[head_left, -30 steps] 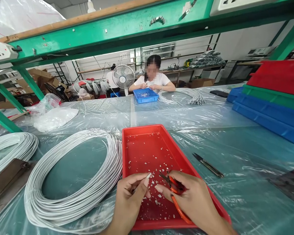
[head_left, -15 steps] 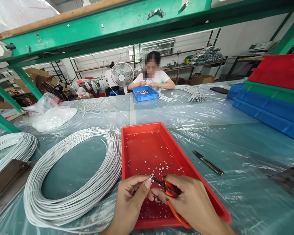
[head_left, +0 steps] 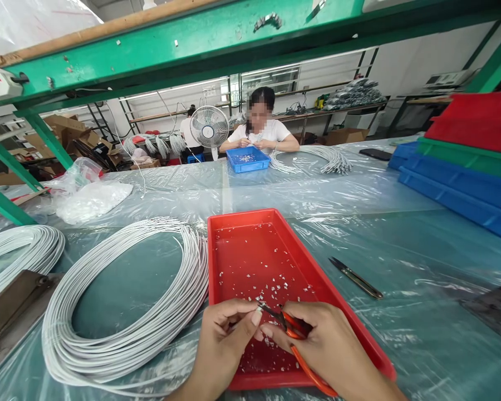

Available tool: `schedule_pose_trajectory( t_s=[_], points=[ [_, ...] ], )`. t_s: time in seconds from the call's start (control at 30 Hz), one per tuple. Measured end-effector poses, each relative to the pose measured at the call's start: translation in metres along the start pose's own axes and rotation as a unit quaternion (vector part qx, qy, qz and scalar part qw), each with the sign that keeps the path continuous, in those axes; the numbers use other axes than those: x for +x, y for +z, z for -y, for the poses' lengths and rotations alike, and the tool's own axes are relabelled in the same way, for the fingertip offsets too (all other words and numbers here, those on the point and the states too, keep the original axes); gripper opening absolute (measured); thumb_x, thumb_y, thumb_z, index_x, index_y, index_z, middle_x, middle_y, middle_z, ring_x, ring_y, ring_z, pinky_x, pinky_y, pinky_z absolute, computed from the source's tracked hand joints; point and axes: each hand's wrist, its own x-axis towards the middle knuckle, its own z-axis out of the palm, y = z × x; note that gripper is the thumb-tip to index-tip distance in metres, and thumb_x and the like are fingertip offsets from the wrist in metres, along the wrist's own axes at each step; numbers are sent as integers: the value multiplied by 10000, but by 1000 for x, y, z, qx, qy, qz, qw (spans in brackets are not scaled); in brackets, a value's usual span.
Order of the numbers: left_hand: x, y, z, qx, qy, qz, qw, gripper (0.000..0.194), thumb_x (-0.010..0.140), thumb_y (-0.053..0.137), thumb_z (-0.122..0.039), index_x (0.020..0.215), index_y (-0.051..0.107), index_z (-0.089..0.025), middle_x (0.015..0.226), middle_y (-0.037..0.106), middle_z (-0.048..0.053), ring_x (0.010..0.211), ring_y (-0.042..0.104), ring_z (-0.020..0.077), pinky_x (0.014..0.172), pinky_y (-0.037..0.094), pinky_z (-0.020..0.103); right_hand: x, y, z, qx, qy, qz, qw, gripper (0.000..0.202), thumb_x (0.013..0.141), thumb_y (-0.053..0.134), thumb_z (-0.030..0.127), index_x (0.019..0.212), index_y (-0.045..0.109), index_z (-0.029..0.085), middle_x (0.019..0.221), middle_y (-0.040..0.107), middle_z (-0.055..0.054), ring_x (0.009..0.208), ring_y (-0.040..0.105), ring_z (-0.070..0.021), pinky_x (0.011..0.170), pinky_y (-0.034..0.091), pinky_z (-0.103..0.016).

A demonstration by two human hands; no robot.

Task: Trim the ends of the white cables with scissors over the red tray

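Over the near part of a red tray [head_left: 250, 228], my left hand [head_left: 229, 340] pinches a small white piece [head_left: 259, 308] between thumb and forefinger. Whether it is a cable end cannot be made out. My right hand [head_left: 329, 340] is wrapped round orange-handled cutting pliers [head_left: 294, 328], whose dark jaws touch or nearly touch the white piece at my left fingertips. White scraps [head_left: 275, 287] lie scattered over the tray floor. Left of the tray is a large coil of white cable [head_left: 121, 356], with strands running along the table towards my left wrist.
Thread snips [head_left: 354, 277] lie right of the tray. A second cable coil [head_left: 45, 245] is at the left, beside a metal block [head_left: 12, 301]. Stacked trays [head_left: 463, 167] stand at the right. Across the table a person [head_left: 261, 131] works over a blue tray [head_left: 248, 167]. A green beam [head_left: 212, 39] spans overhead.
The pliers' jaws have shifted slightly at my left fingertips, and their lower orange handle has swung a little down and right. Both hands keep their grip.
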Motion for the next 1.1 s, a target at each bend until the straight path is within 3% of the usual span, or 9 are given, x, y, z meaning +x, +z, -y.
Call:
schedule_pose_trajectory(
  t_s=[0.27,0.47,0.6,0.67,0.77,0.83,0.87,0.93,1.1],
  points=[
    [-6,-5,4,222,184,-21,957,144,823,553,-173,849,692,-148,693,664,45,600,575,132,600,448,219,-3,2,4,-36,-19,-50,998,505,755,578,481,526,243,180,477,220,78,486,150,-103,428,145,-213],
    [-3,-3,-3,114,64,47,990,222,856,509,-274,734,623,-128,535,505,-18,506,474,92,512,385,189,-2,-2,6,-130,-85,-158,975,446,789,541,433,514,290,187,461,285,66,454,213,-102,469,159,-230],
    [-2,-5,-2,122,97,15,988,152,826,553,-237,741,621,-130,607,602,19,544,554,118,540,443,210,-4,-2,7,-68,-48,-98,992,482,766,568,456,532,241,189,472,249,71,471,171,-104,444,154,-222],
    [-4,-9,2,228,196,-12,954,107,825,543,-154,811,648,-140,682,664,49,600,601,141,581,464,229,-5,0,8,-14,-2,-37,999,515,743,583,486,530,219,190,485,216,69,489,153,-108,425,149,-220],
    [-4,-17,11,406,381,-23,830,267,799,519,-33,1020,622,-140,826,711,95,686,643,182,603,459,265,-4,4,10,41,53,20,998,543,716,590,520,514,209,191,528,178,56,511,155,-113,423,149,-224],
    [-4,-19,15,463,441,-32,768,341,784,518,-7,1098,580,-126,872,712,114,709,653,202,586,451,280,-3,5,11,59,68,39,995,545,719,587,518,507,205,192,553,160,50,512,154,-111,424,144,-225],
    [-3,-19,16,471,441,-36,763,338,784,520,-8,1097,577,-123,864,713,113,702,653,201,582,449,279,-3,5,11,59,67,41,995,542,726,583,512,506,205,192,554,157,49,512,150,-110,424,142,-224],
    [-3,-16,15,454,406,-40,792,278,797,514,-19,1040,599,-122,793,711,91,662,643,179,587,446,266,-2,4,11,36,54,17,998,532,733,579,501,506,211,192,529,167,55,507,140,-110,423,138,-223],
    [-2,-7,1,269,196,2,943,171,866,484,-181,822,642,-131,640,637,29,568,567,121,562,429,210,-3,1,8,-67,-29,-90,993,462,762,561,449,512,271,191,451,280,69,450,179,-102,440,146,-219]
  ],
)
